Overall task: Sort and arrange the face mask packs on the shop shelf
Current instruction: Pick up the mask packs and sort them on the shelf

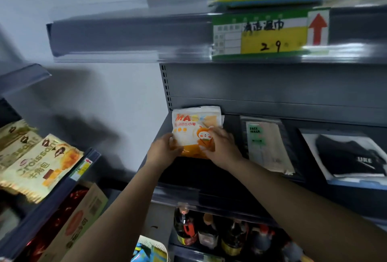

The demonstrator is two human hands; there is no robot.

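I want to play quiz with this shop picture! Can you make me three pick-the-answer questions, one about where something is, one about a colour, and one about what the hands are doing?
1. Where on the shelf is the orange mask pack?
A. left end
B. middle
C. right end

2. What colour is the arrow on the price tag above?
A. blue
B. red
C. black

3. What are the left hand and right hand doing?
A. resting on the bottles
B. hanging free
C. both holding the orange mask pack

Answers:
1 A: it sits by the shelf's left edge, with the green mask pack and black mask pack to its right.
2 B: the arrow pointing up is red on white.
3 C: fingers of each hand grip one side of the pack.
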